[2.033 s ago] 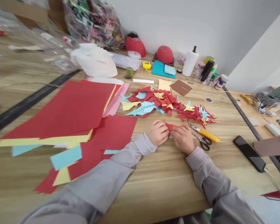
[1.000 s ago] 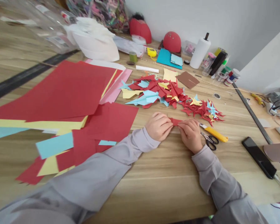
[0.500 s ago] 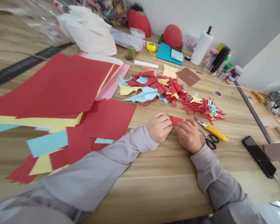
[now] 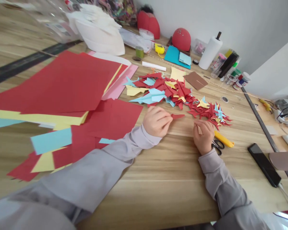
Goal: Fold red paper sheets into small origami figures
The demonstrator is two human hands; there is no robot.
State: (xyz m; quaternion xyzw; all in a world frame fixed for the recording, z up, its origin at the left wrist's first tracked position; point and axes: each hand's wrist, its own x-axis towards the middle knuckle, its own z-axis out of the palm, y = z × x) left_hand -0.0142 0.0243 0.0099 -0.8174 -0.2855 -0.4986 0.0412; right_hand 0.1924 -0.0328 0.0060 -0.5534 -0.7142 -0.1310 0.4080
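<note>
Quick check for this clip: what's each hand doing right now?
Left hand: closed, pinching a small folded red paper.
Right hand: fingers curled, no held item visible.

a small folded strip of red paper (image 4: 178, 116) juts sideways from the fingertips of the left hand (image 4: 157, 121), narrowing to a point. just beside the right hand (image 4: 204, 135), black-handled scissors (image 4: 217, 146) and a yellow-handled cutter (image 4: 224, 139) lie on the tabletop (image 4: 163, 182), both partly hidden. beyond lies a loose heap of folded paper shapes (image 4: 166, 90), red, light blue and pale yellow.
</note>
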